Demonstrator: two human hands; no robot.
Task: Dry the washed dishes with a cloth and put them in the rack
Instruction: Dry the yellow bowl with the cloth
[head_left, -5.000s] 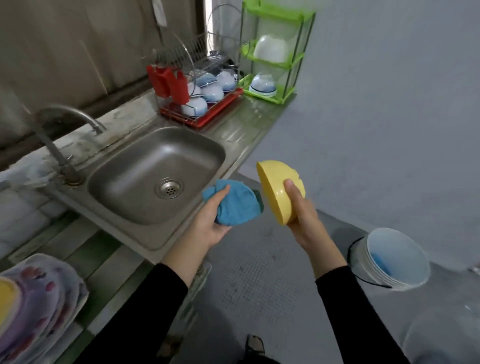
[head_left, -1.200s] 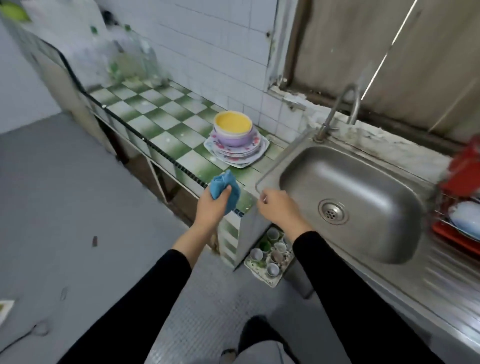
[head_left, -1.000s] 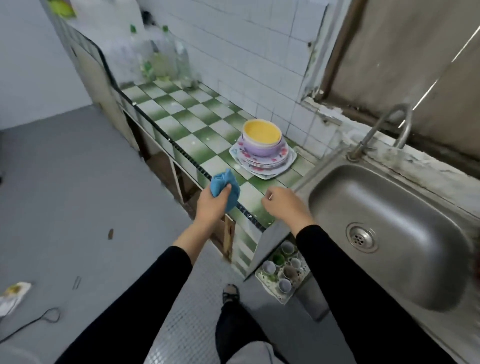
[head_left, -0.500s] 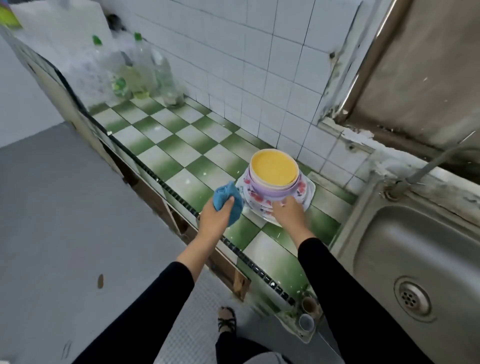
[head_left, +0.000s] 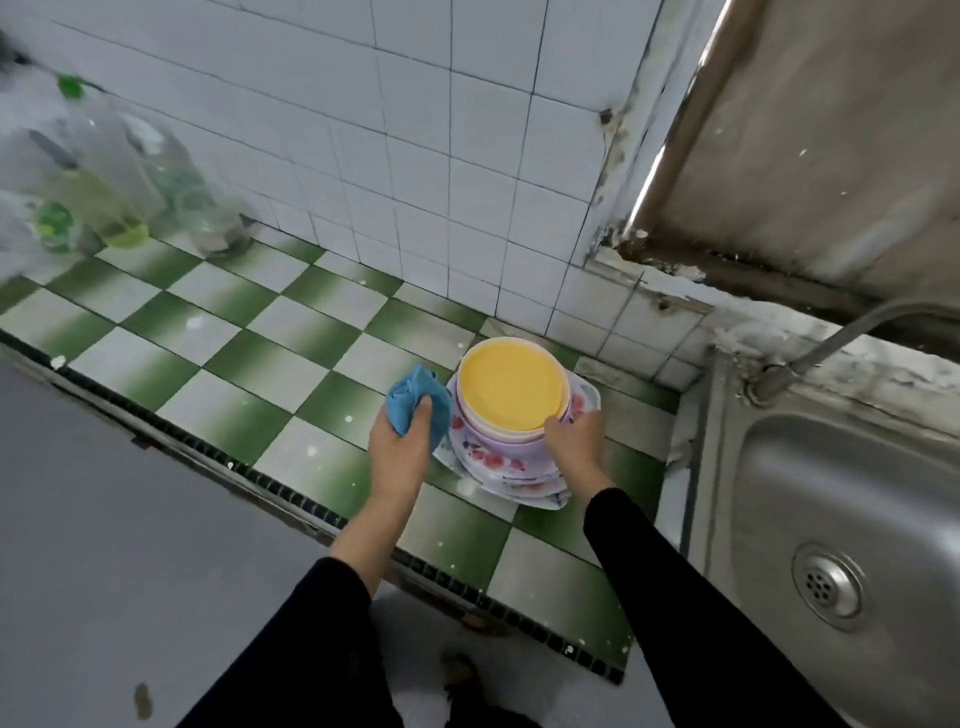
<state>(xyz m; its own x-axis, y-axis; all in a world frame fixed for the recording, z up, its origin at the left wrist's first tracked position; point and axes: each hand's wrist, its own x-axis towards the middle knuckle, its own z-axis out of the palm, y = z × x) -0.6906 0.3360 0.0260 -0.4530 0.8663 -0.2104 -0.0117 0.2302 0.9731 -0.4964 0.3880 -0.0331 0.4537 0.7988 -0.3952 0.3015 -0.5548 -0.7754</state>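
The right hand (head_left: 574, 441) pinches the near rim of the yellow bowl (head_left: 511, 389), atop stacked floral plates (head_left: 519, 480). Just left of it, the left hand (head_left: 397, 452) clutches the blue cloth (head_left: 413, 397). The whole stack seems undried and unracked.

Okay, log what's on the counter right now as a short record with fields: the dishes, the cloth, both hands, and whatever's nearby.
yellow bowl: top of the stack, nested in a purple bowl
plates: flowered, stacked under the bowls
left hand: holds a bunched blue cloth just left of the bowls
right hand: grips the yellow bowl's near rim, thumb on top
counter: green and white tiles
sink: right of the stack
bottles: blurred, far left by the wall
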